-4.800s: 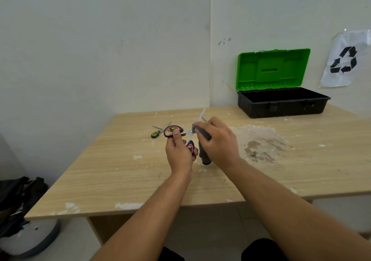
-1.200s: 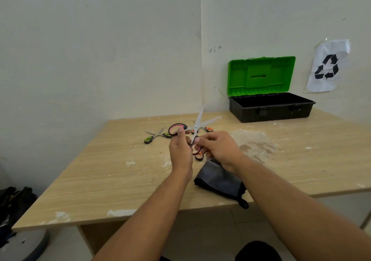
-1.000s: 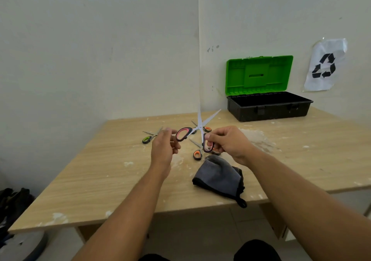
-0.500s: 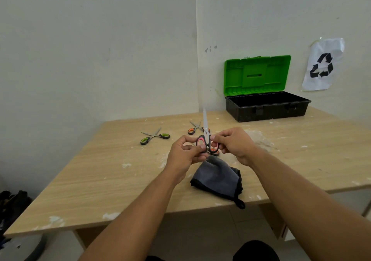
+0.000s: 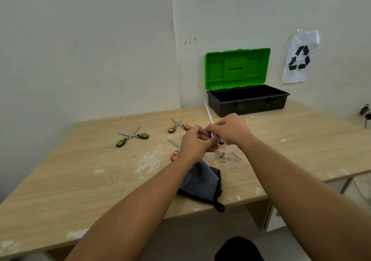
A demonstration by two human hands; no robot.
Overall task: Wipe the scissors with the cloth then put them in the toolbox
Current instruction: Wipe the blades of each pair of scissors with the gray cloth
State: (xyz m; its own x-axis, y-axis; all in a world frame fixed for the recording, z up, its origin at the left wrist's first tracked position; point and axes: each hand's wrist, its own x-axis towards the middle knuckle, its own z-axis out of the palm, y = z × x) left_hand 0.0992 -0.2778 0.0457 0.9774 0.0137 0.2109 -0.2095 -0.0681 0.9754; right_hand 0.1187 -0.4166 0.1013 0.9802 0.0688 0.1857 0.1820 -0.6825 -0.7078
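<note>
Both hands hold one pair of red-handled scissors (image 5: 208, 113) above the table, blades closed and pointing up toward the toolbox. My left hand (image 5: 193, 143) and my right hand (image 5: 228, 129) grip its handles, which are mostly hidden by my fingers. The grey cloth (image 5: 200, 182) lies crumpled on the table near the front edge, under my left forearm, held by nobody. The black toolbox (image 5: 248, 102) stands open at the back right, its green lid (image 5: 236, 68) upright against the wall.
Green-handled scissors (image 5: 131, 137) lie at the left of the wooden table (image 5: 80, 180). Orange-handled scissors (image 5: 178, 125) lie further back, and another orange-handled pair (image 5: 174, 150) is partly hidden behind my left hand. A recycling sign (image 5: 300, 56) hangs on the wall.
The held scissors' blades, spread wide a second ago, are closed now. The cloth has left my right hand and lies on the table. Both hands have come together on the handles.
</note>
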